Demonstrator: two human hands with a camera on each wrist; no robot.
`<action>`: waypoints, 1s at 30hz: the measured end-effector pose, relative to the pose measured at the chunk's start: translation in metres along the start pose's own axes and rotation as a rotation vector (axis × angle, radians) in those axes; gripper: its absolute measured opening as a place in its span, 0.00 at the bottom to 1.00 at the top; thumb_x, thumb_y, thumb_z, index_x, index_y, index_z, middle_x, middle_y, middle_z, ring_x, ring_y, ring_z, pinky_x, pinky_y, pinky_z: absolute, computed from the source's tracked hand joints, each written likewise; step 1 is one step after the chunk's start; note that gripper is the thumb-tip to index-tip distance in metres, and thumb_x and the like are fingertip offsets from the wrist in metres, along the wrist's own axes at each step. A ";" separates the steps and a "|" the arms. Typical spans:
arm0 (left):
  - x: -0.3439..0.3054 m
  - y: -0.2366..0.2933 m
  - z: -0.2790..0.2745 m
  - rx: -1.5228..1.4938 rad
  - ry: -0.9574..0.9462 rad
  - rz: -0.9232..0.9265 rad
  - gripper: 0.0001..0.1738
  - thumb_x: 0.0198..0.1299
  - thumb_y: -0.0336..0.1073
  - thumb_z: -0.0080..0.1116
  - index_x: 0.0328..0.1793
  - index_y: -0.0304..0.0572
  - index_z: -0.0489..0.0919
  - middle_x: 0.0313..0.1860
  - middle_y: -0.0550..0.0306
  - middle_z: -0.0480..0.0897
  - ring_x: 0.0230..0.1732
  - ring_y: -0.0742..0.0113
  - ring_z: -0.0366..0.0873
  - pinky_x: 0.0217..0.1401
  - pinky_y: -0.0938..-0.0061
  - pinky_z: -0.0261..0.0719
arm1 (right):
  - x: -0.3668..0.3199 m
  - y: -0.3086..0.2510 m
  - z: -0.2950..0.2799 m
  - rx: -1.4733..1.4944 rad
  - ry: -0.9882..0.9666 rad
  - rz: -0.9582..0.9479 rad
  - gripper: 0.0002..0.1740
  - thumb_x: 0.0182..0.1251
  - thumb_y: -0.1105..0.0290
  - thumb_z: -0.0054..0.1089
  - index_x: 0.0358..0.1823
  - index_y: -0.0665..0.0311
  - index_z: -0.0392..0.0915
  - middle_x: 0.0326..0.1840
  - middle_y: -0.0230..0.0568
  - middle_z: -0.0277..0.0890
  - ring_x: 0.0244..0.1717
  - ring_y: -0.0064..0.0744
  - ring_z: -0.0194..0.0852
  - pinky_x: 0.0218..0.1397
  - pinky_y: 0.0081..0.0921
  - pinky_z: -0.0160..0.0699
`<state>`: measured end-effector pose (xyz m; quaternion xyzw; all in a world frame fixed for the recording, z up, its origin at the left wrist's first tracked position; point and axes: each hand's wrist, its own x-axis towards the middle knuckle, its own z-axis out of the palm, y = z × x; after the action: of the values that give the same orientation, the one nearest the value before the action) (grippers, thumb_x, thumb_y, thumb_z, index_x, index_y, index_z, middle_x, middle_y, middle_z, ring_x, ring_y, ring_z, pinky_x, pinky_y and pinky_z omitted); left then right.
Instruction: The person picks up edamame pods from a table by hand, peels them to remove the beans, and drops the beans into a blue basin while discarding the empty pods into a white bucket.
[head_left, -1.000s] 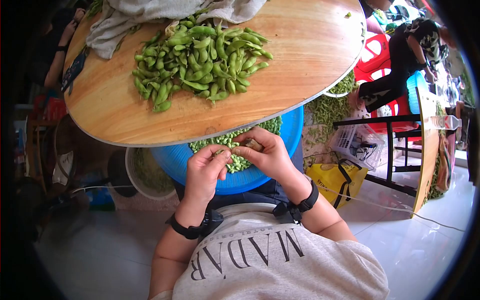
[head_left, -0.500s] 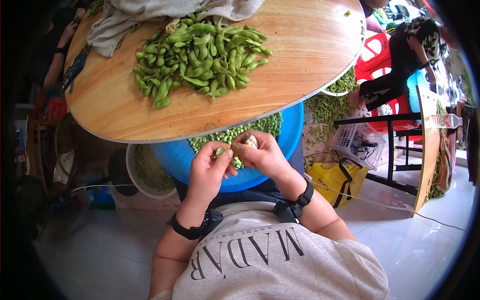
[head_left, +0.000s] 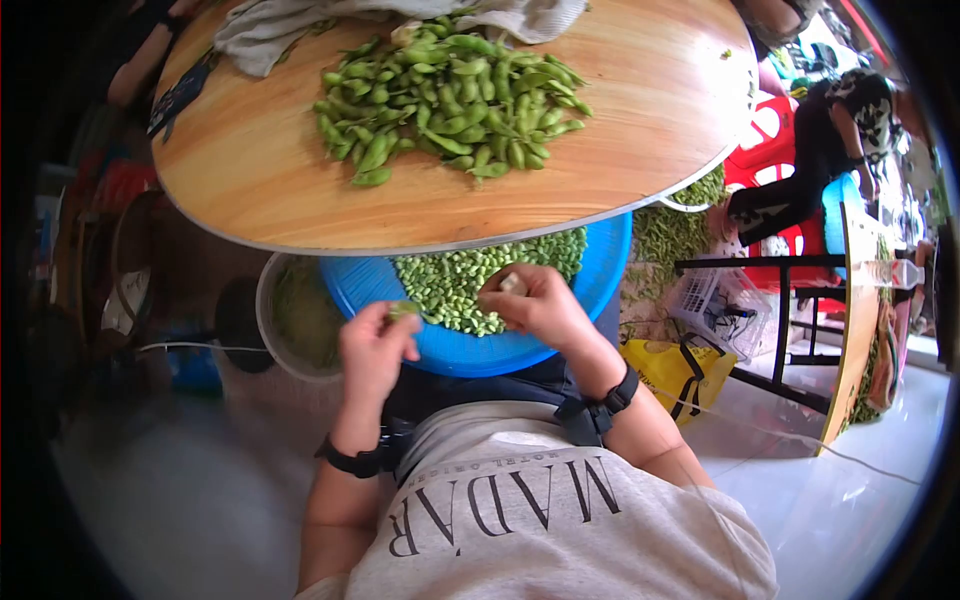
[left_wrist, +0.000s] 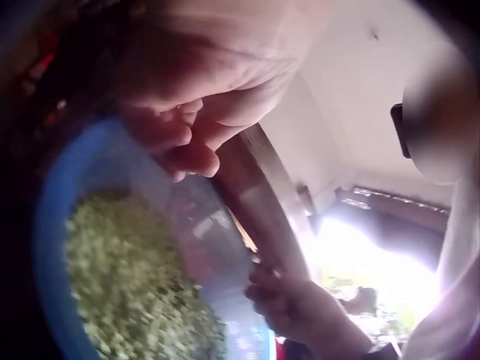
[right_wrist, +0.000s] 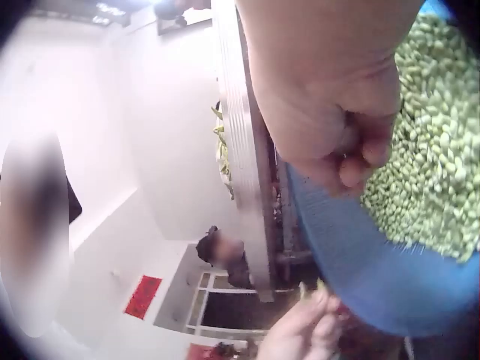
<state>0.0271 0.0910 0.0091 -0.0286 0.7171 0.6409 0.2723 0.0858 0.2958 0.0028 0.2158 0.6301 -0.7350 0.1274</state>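
Note:
My left hand (head_left: pixel 372 350) pinches a green soybean pod (head_left: pixel 403 309) between thumb and fingers, over the left rim of the blue basin (head_left: pixel 455 357). Shelled green beans (head_left: pixel 450 290) lie in a broad heap in that basin. Above the beans, my right hand (head_left: pixel 548 312) has its fingers curled in around a small pale object (head_left: pixel 513 284), mostly hidden by the fingers. In the right wrist view the curled right hand (right_wrist: pixel 337 127) hangs beside the beans. A pile of whole soybean pods (head_left: pixel 455 100) lies on the round wooden table (head_left: pixel 270 200).
The table edge overhangs the basin's far side. A pale tub (head_left: pixel 300 320) with green matter stands left of the basin. Right are a yellow bag (head_left: pixel 680 372), a white crate (head_left: pixel 715 300), greens on the floor and a second table. Another person sits at far right.
My hands, together at the pod before, have come apart. The left has moved left with the pod; the right stays over the beans. The head view has shifted slightly.

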 end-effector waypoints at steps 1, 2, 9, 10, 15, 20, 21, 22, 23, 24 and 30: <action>0.001 -0.005 -0.020 0.010 0.103 0.003 0.02 0.54 0.26 0.55 0.31 0.36 0.77 0.22 0.61 0.77 0.15 0.80 0.69 0.17 0.87 0.62 | 0.003 -0.001 -0.001 -0.080 0.068 -0.006 0.08 0.54 0.70 0.61 0.32 0.67 0.76 0.18 0.33 0.71 0.19 0.20 0.67 0.23 0.20 0.67; 0.001 -0.007 -0.041 0.103 0.187 -0.008 0.03 0.54 0.27 0.56 0.32 0.35 0.77 0.22 0.62 0.77 0.15 0.81 0.69 0.16 0.87 0.62 | 0.010 0.013 -0.004 -0.233 0.157 -0.144 0.07 0.53 0.71 0.60 0.32 0.67 0.76 0.20 0.38 0.73 0.22 0.28 0.71 0.26 0.24 0.70; 0.001 -0.056 -0.158 0.599 0.600 -0.034 0.12 0.51 0.33 0.62 0.40 0.34 0.79 0.20 0.56 0.77 0.19 0.76 0.70 0.24 0.78 0.67 | 0.026 0.023 -0.015 -0.857 0.297 -0.537 0.06 0.48 0.77 0.56 0.29 0.70 0.74 0.33 0.52 0.72 0.36 0.55 0.72 0.38 0.38 0.73; 0.002 -0.069 -0.172 0.627 0.624 -0.012 0.13 0.51 0.34 0.62 0.40 0.35 0.79 0.21 0.56 0.77 0.21 0.75 0.70 0.25 0.77 0.68 | 0.027 0.023 -0.021 -0.914 0.280 -0.436 0.07 0.49 0.75 0.58 0.31 0.69 0.75 0.34 0.54 0.74 0.36 0.52 0.74 0.37 0.35 0.74; 0.001 -0.074 -0.173 0.140 0.650 -0.054 0.14 0.53 0.30 0.60 0.46 0.34 0.79 0.22 0.64 0.76 0.22 0.79 0.69 0.24 0.82 0.66 | 0.018 0.006 -0.002 -0.774 0.229 -0.256 0.08 0.52 0.70 0.61 0.29 0.68 0.76 0.22 0.47 0.75 0.23 0.38 0.74 0.28 0.27 0.70; -0.019 -0.012 -0.093 0.170 0.288 0.150 0.13 0.51 0.24 0.58 0.45 0.35 0.80 0.22 0.63 0.76 0.16 0.81 0.67 0.19 0.85 0.64 | 0.005 -0.029 0.063 -0.369 -0.147 -0.159 0.12 0.56 0.66 0.64 0.32 0.69 0.77 0.21 0.27 0.71 0.22 0.14 0.62 0.25 0.16 0.64; -0.023 -0.002 -0.077 0.256 0.218 0.245 0.13 0.50 0.24 0.58 0.44 0.34 0.80 0.23 0.61 0.77 0.16 0.79 0.69 0.19 0.84 0.65 | 0.008 -0.029 0.073 -0.281 -0.212 -0.177 0.12 0.55 0.66 0.64 0.33 0.68 0.78 0.21 0.27 0.71 0.22 0.14 0.62 0.25 0.16 0.64; -0.026 0.004 -0.062 0.299 0.164 0.311 0.13 0.50 0.23 0.58 0.43 0.34 0.80 0.24 0.58 0.78 0.16 0.77 0.70 0.19 0.82 0.66 | 0.009 -0.032 0.081 -0.265 -0.224 -0.228 0.12 0.55 0.65 0.64 0.31 0.69 0.77 0.18 0.27 0.68 0.22 0.14 0.60 0.25 0.17 0.64; -0.028 0.008 -0.049 0.341 0.112 0.379 0.12 0.49 0.23 0.57 0.43 0.33 0.80 0.25 0.56 0.78 0.17 0.75 0.72 0.19 0.80 0.68 | 0.009 -0.035 0.086 -0.251 -0.237 -0.281 0.13 0.55 0.64 0.64 0.29 0.69 0.77 0.16 0.27 0.64 0.22 0.14 0.58 0.24 0.18 0.63; -0.031 0.014 -0.038 0.356 0.083 0.409 0.12 0.49 0.22 0.56 0.42 0.32 0.79 0.24 0.53 0.77 0.17 0.71 0.73 0.20 0.78 0.70 | 0.009 -0.032 0.085 -0.290 -0.248 -0.232 0.13 0.56 0.64 0.64 0.29 0.69 0.77 0.16 0.27 0.66 0.22 0.14 0.59 0.23 0.18 0.64; -0.032 0.030 -0.009 0.246 -0.275 0.135 0.06 0.56 0.27 0.53 0.31 0.32 0.78 0.15 0.58 0.77 0.17 0.77 0.74 0.17 0.81 0.67 | -0.013 -0.017 0.046 -0.152 -0.202 -0.397 0.09 0.56 0.70 0.60 0.27 0.69 0.75 0.21 0.38 0.75 0.27 0.19 0.70 0.30 0.23 0.72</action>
<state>0.0392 0.0782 0.0503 0.1408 0.7466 0.5629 0.3255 0.0823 0.2526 0.0295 0.0028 0.6979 -0.7138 0.0584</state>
